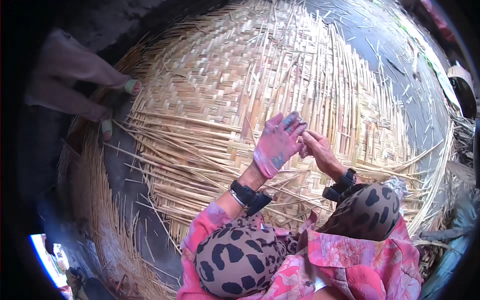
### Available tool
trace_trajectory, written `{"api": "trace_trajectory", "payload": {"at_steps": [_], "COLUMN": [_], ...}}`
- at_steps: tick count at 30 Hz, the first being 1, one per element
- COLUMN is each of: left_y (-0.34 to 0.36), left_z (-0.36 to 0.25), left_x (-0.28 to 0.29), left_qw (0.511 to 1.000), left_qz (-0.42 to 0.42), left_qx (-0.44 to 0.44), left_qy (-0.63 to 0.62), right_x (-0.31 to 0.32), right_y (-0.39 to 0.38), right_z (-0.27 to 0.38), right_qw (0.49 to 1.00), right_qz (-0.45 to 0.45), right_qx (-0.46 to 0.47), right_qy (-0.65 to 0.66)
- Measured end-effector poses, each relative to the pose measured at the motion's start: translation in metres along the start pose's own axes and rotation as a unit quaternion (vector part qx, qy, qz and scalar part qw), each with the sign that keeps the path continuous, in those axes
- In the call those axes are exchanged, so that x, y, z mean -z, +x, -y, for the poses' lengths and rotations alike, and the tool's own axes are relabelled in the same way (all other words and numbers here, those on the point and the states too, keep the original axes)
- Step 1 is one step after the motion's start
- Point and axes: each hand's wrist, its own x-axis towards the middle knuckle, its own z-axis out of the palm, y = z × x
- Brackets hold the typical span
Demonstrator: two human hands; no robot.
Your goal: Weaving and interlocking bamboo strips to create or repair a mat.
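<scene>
My left hand, in a worn pink glove with grey patches, is raised over a woven mat of split bamboo strips. Its fingers are stretched out and apart. Close against the gloved fingertips is my bare right hand, with thumb and fingers curled in a pinch. Whether it grips the glove or something small is hidden. Long loose ends of bamboo strips cross one another below and left of the hands. A dark band with a black block sits on each wrist.
At the left, another person stands at the mat's edge in light green footwear. A second woven piece lies at the lower left. Bamboo scraps litter the grey floor at the upper right. My patterned knees are bent at the mat's near edge.
</scene>
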Motion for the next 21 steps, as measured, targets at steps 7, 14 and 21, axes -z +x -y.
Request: {"api": "trace_trajectory", "payload": {"at_steps": [7, 14, 21], "left_y": [0.018, 0.011, 0.003], "left_z": [0.029, 0.017, -0.006], "left_x": [0.002, -0.002, 0.039], "left_qw": [0.820, 0.822, 0.629], "left_qz": [-0.004, -0.017, -0.034], "left_qx": [-0.146, -0.176, -0.329], "left_qy": [0.553, 0.542, 0.703], "right_x": [0.032, 0.027, -0.040], "right_y": [-0.006, -0.012, -0.040], "right_z": [-0.013, -0.010, -0.002], "right_qw": [0.987, 0.954, 0.846], "right_qz": [-0.125, -0.163, 0.088], "right_qx": [0.045, 0.151, 0.325], "right_qy": [-0.088, -0.200, -0.414]}}
